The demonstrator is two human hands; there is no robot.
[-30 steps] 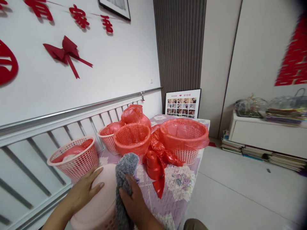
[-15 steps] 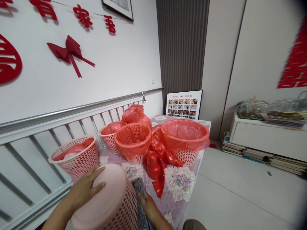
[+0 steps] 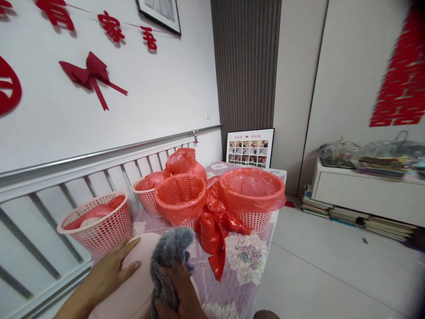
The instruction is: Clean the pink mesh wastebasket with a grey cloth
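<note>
An upturned pale pink basket (image 3: 139, 270) stands at the bottom of the view, its solid base facing up. My left hand (image 3: 116, 266) lies on that base, fingers apart. My right hand (image 3: 175, 288) grips a fluffy grey cloth (image 3: 169, 252), which lies against the base's right side and hides part of it. To the left is a pink mesh basket (image 3: 99, 226) with red plastic inside. Behind the cloth stands a roll of red plastic bags (image 3: 208, 228), its loose end hanging forward on the flowered tablecloth (image 3: 247, 257).
Two baskets lined with red bags, a smaller one (image 3: 181, 199) and a larger one (image 3: 252, 190), stand farther back. Another basket (image 3: 149, 201) holds bunched red plastic. A white radiator (image 3: 109, 177) runs along the left wall. At right is a white cabinet (image 3: 358, 190) with stacked papers below.
My right hand has lifted the grey cloth from the basket's right side up onto its base. My left hand stays on the base. The camera view has shifted slightly.
</note>
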